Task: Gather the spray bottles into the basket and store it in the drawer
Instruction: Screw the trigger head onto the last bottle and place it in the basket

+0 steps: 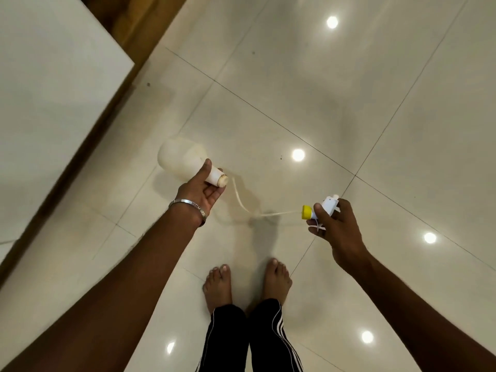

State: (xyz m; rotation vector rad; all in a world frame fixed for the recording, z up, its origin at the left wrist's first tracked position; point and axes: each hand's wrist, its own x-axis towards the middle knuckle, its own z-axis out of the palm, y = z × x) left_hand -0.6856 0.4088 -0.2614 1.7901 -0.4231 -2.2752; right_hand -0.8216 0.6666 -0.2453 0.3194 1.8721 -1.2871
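Observation:
A white translucent spray bottle (182,158) lies sideways in the air, and my left hand (201,193) grips it at the neck, its open mouth pointing right. My right hand (336,226) holds the detached spray head (326,208), white with a yellow screw collar (306,212). From the collar a thin white dip tube (243,204) curves left and up toward the bottle's mouth. The head and bottle are apart. No basket or drawer is in view.
I stand barefoot on glossy cream floor tiles (349,103) that mirror ceiling lights. A white counter top (48,89) with a brown wooden edge (126,84) runs along the left. My feet (247,280) are below the hands.

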